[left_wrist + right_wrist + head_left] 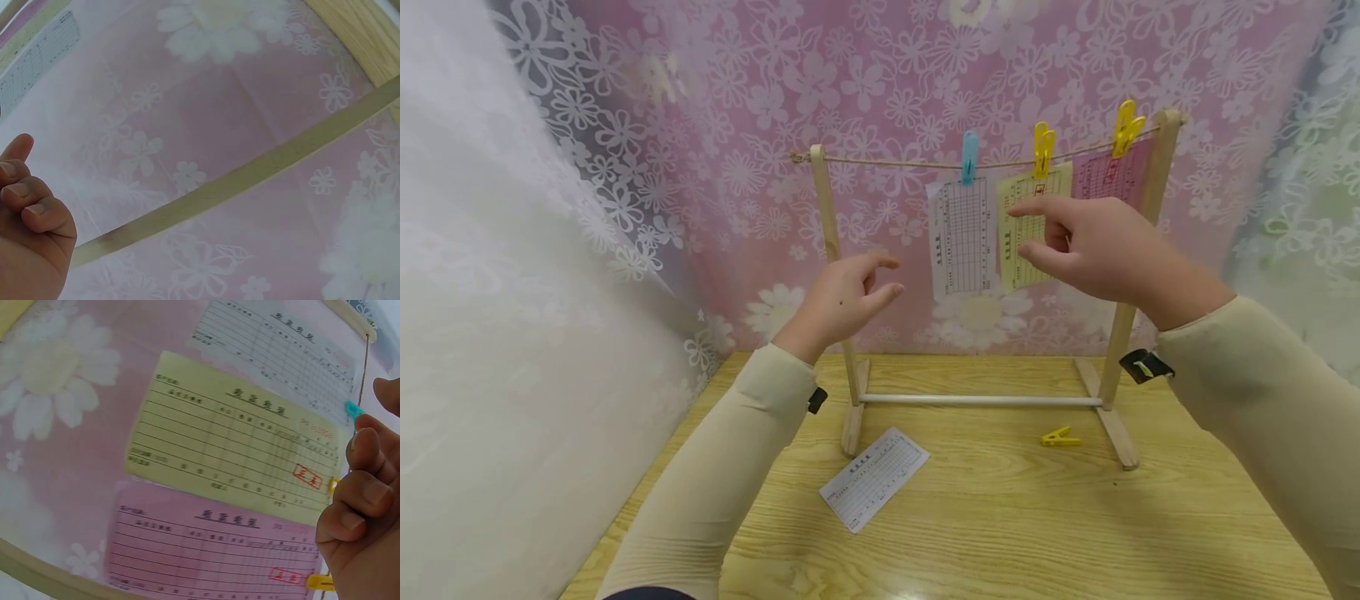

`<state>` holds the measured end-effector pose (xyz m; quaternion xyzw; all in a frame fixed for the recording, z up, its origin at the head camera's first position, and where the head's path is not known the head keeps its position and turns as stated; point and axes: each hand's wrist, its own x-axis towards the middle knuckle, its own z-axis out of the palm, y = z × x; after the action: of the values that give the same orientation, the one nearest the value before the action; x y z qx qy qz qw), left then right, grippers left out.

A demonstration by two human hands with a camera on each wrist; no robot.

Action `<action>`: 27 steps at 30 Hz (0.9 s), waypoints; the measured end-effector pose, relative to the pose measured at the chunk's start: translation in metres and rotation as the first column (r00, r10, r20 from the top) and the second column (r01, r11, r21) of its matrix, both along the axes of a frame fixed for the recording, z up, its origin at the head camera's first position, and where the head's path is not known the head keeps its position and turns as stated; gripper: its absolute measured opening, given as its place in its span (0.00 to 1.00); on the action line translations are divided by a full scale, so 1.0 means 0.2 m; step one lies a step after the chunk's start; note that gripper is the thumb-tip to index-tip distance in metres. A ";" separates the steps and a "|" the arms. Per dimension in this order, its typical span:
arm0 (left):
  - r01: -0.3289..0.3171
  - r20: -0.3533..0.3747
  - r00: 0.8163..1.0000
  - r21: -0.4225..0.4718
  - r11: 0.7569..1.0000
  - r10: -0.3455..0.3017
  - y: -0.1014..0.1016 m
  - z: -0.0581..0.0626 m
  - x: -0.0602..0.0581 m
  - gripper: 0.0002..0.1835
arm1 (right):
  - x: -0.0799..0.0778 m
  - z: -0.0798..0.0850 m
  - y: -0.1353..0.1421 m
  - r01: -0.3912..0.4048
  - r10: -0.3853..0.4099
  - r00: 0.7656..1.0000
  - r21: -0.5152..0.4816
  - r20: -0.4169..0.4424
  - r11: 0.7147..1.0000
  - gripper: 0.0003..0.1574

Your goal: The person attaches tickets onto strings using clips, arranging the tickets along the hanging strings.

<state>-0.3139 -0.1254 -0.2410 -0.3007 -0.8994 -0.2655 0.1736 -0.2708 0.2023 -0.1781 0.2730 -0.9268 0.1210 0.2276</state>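
My left hand (850,293) hovers near the rack's left post, thumb and index finger apart and other fingers loosely curled around nothing. Higher up, my right hand (1086,246) is in front of the yellow form (1013,271), also holding nothing. That form hangs from the rope by a yellow clothespin (1042,150). A light blue clothespin (969,157) holds a white form (962,237) beside it. Toward the right post, another yellow clothespin (1125,129) grips a pink form (215,540), partly hidden by my right hand in the head view.
The wooden rack (823,196) stands on the wood-grain table (1000,533), a white rod (977,401) joining its feet. A loose white form (874,481) lies near the left foot. A yellow clothespin (1061,437) rests near the right foot. A floral curtain (737,167) hangs behind.
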 end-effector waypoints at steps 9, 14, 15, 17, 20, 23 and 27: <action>0.050 0.065 0.997 -0.065 0.997 -0.046 -0.03 -0.14 0.01 0.23 | 0.01 -0.15 0.08 -0.017 0.020 0.998 -0.049 0.052 0.999 0.29; 0.053 0.087 0.995 -0.096 0.994 -0.045 -0.05 -0.23 0.00 0.23 | 0.01 -0.25 0.12 -0.030 0.036 0.996 -0.078 0.077 0.997 0.28; 0.049 0.092 0.995 -0.102 0.994 -0.040 -0.05 -0.25 0.00 0.23 | 0.01 -0.27 0.12 -0.030 0.037 0.996 -0.077 0.082 0.997 0.27; 0.042 0.103 0.994 -0.118 0.992 -0.029 -0.05 -0.28 0.00 0.23 | 0.00 -0.31 0.14 -0.025 0.033 0.994 -0.080 0.106 0.996 0.27; 0.037 0.131 0.991 -0.127 0.991 -0.020 -0.06 -0.33 0.01 0.23 | 0.01 -0.36 0.17 -0.007 0.018 0.988 -0.075 0.151 0.997 0.26; 0.036 0.178 0.984 -0.130 0.991 -0.013 -0.07 -0.37 0.01 0.23 | 0.01 -0.42 0.19 0.009 0.007 0.981 -0.079 0.195 0.997 0.26; 0.039 0.230 0.973 -0.153 0.987 -0.003 -0.08 -0.45 0.02 0.24 | 0.02 -0.52 0.25 0.001 0.020 0.974 -0.091 0.226 0.996 0.27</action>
<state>-0.3094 -0.1420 -0.3307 -0.2902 -0.9283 -0.2288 0.0420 -0.2671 0.2516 -0.2824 0.2511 -0.9390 0.1943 0.1319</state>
